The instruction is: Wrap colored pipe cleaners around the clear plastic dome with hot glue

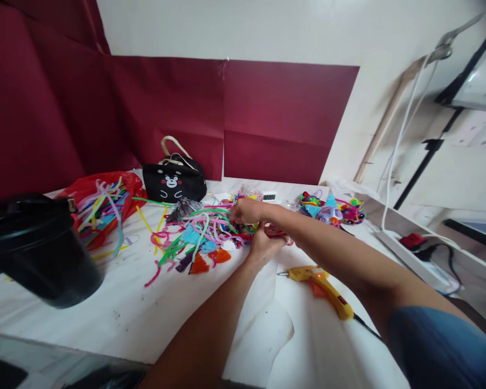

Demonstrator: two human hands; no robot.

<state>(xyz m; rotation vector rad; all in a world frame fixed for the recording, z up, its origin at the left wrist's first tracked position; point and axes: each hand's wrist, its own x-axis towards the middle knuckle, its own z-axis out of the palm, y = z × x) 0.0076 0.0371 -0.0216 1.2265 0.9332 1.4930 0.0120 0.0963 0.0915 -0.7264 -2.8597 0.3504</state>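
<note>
Maroon sheets (283, 108) back a white table (121, 319) — left hand (265, 246) and right hand (246, 210) at pipe cleaners (206, 224), grip impossible to tell.

Left hand (265, 247) and right hand (247, 210) touch tangled pipe cleaners (206, 225), glue gun (322, 283) nearby

We see a tangled heap (210, 222) of bendy pink, green and pale fuzzy stems sprawling in front of the black bag (175, 182), orange, purple and blue tassels (199, 265) fanned along its near side.
</note>
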